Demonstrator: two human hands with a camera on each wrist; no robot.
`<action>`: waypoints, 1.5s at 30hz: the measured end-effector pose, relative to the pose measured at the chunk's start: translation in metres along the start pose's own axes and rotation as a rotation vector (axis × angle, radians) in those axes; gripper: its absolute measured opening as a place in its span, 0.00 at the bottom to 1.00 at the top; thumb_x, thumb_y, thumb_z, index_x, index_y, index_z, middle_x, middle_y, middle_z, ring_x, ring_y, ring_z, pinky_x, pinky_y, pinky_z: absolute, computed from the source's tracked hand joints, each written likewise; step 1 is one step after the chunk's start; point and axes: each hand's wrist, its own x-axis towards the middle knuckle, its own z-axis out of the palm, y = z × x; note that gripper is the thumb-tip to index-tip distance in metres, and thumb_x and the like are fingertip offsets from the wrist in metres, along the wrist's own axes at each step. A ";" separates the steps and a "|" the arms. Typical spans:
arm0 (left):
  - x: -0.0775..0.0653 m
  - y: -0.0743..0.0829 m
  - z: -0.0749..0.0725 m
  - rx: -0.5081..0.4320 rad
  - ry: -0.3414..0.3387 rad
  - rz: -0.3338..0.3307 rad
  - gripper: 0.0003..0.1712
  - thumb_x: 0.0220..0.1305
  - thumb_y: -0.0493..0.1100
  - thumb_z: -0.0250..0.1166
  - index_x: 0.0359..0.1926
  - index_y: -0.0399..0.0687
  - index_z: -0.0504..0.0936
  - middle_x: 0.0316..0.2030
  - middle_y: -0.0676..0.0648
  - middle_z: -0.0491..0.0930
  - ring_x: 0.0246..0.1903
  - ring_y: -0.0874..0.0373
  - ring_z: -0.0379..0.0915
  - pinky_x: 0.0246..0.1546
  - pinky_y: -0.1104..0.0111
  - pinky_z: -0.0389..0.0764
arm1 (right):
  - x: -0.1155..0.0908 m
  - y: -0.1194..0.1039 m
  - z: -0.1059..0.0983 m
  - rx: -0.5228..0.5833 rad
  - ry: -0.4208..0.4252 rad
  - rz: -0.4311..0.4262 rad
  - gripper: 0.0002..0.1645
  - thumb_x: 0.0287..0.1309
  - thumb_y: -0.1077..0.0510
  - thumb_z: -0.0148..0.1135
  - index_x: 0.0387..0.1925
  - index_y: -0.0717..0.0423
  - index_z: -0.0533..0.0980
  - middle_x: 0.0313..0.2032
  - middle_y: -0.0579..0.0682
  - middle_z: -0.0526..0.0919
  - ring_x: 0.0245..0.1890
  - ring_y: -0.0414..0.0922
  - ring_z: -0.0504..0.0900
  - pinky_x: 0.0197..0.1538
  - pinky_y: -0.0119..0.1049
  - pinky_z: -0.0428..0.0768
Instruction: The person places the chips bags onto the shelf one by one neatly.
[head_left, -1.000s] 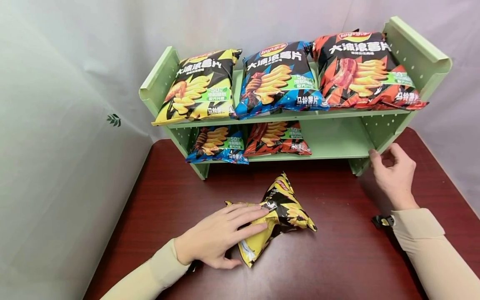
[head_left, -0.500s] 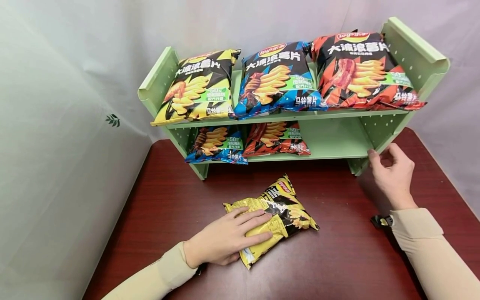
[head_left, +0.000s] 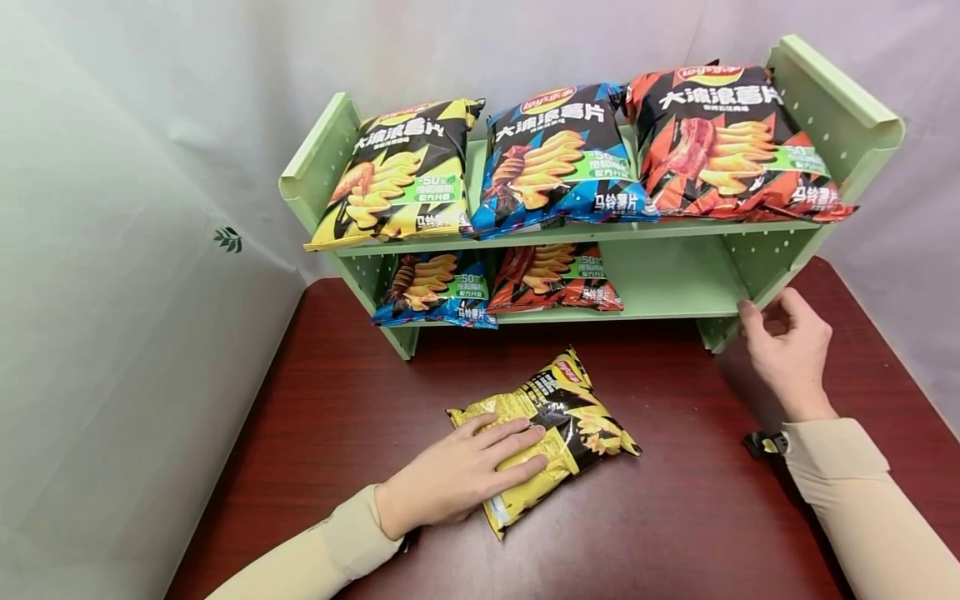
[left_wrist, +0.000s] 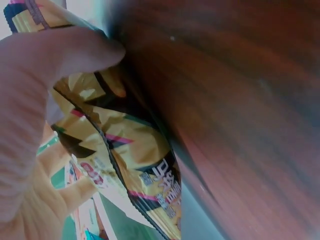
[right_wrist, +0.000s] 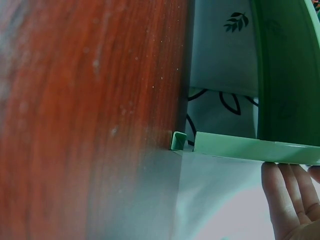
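Note:
A yellow-and-black bag of chips (head_left: 570, 450) lies on the table in the head view. My left hand (head_left: 461, 475) grips its near left part, fingers spread over the top. In the left wrist view, the thumb lies on one side of the chip bag (left_wrist: 125, 130) and fingers show on the other. At the right, my right hand (head_left: 791, 354) holds the side panel of a green two-tier shelf (head_left: 675, 275), with the thumb at its front edge. Fingertips touch the panel (right_wrist: 230, 145) from outside in the right wrist view.
On the upper tier sit a yellow chip bag (head_left: 401, 175), a blue one (head_left: 558, 162) and a red one (head_left: 731, 146). Below are a blue bag (head_left: 435, 287) and a red bag (head_left: 555, 279), left of a bare stretch of shelf. A pale curtain (head_left: 135, 250) hangs left.
My left hand has shifted slightly right, its thumb moving out of sight. The yellow chip bag, folded up in the middle before, lies flatter. The right hand stays at the shelf.

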 end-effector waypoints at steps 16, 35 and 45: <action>0.008 -0.002 0.000 0.135 0.104 0.035 0.21 0.77 0.38 0.49 0.64 0.58 0.74 0.72 0.42 0.72 0.69 0.49 0.73 0.59 0.55 0.82 | -0.006 -0.042 -0.002 0.020 -0.006 -0.016 0.08 0.63 0.63 0.63 0.32 0.67 0.76 0.20 0.20 0.76 0.18 0.17 0.74 0.23 0.13 0.67; 0.014 -0.024 -0.002 -0.032 0.380 0.027 0.11 0.78 0.44 0.55 0.52 0.56 0.82 0.60 0.46 0.82 0.57 0.55 0.82 0.44 0.65 0.88 | -0.006 -0.041 -0.001 0.030 -0.002 -0.030 0.10 0.62 0.64 0.62 0.34 0.73 0.75 0.20 0.21 0.76 0.19 0.17 0.74 0.24 0.13 0.68; 0.006 -0.022 -0.001 -0.312 0.516 -0.083 0.10 0.75 0.45 0.61 0.51 0.51 0.83 0.60 0.47 0.82 0.55 0.56 0.82 0.47 0.66 0.87 | -0.005 -0.039 -0.002 0.032 -0.006 -0.020 0.10 0.62 0.64 0.63 0.33 0.71 0.75 0.19 0.21 0.76 0.19 0.18 0.74 0.23 0.14 0.68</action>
